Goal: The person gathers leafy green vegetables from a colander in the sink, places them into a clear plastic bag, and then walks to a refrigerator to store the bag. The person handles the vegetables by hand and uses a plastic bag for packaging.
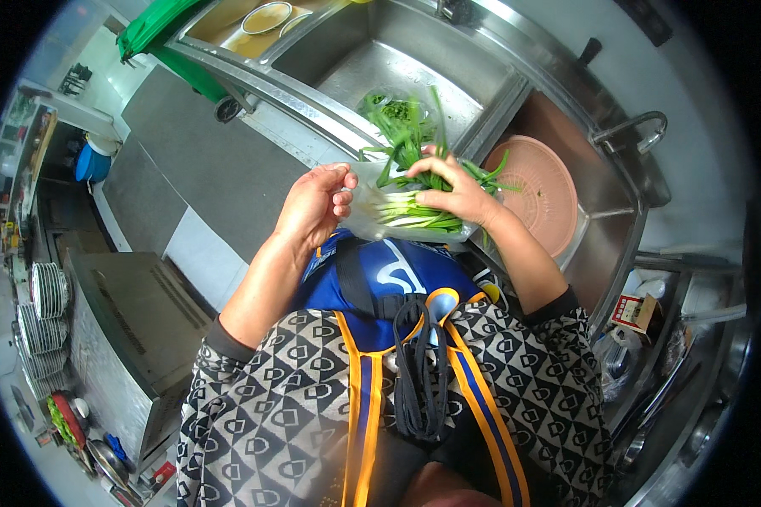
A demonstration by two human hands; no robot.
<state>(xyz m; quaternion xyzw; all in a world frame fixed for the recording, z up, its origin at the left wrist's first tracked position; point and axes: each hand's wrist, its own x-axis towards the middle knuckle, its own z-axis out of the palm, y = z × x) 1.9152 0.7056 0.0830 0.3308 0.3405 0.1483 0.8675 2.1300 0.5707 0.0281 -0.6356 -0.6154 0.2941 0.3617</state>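
Observation:
My left hand is closed, its fingertips pinched at the left edge of a clear plastic bag. In the bag lies a bunch of green onions, white stems toward the left and bottom. My right hand closes over green onions at the bag's right side, with long leaves sticking up past the fingers, partly blurred. The bag is held in front of my blue apron, near the sink's front edge. Part of the bunch is hidden under my right hand.
Ahead is a steel sink with chopped greens in a bag. A pink plastic basin sits in the right sink, beside a faucet. Stacked plates and a steel cabinet stand left; a cluttered shelf is at right.

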